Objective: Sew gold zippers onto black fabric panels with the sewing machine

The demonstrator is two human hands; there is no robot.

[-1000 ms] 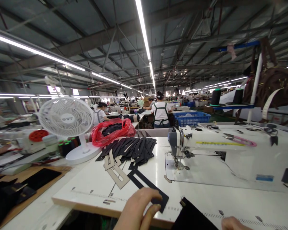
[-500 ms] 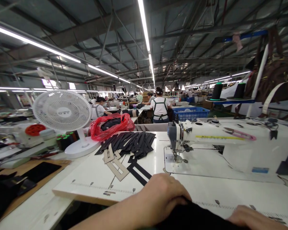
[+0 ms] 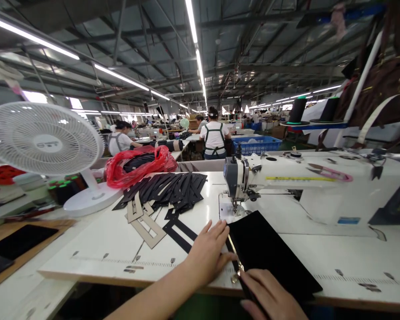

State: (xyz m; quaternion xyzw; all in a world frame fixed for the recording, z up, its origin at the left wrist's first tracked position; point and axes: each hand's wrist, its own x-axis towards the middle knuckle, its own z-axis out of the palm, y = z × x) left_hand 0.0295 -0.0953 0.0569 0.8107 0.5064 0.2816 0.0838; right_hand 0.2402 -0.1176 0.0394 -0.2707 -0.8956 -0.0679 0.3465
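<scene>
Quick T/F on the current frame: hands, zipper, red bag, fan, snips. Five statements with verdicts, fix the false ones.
1. The left hand and right hand are both at the zipper side of the black panel. True.
2. The zipper runs along the panel's right edge in the picture. False: the zipper runs along its left edge.
3. The red plastic bag has dark pieces in it. True.
4. The white fan stands right of the sewing machine in the picture. False: the white fan stands left of it.
5. Pink-handled snips are on the sewing machine. True.
</scene>
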